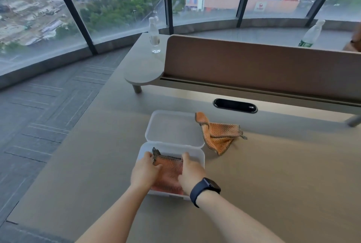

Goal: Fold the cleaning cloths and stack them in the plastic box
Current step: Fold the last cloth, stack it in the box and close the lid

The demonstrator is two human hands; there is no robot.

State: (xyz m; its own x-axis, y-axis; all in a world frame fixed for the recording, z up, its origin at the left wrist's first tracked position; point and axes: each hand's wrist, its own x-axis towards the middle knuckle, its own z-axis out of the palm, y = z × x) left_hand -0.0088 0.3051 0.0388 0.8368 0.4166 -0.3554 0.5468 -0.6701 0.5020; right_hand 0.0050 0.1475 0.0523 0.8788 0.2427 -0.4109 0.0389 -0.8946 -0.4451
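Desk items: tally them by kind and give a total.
Orange cloths: 2, one in the box, one loose on the desk
Plastic box: 1, its lid open
Bottles: 2, one clear, one green-labelled
Total: 5
Both hands, left and right, are on the cloth in the box.

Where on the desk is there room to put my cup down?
Bare desk lies right of the plastic box, below the loose orange cloth. More runs left of the box to the desk's edge. It is crowded at the box itself: the left hand and right hand are in it on a cloth, with the open lid just behind.
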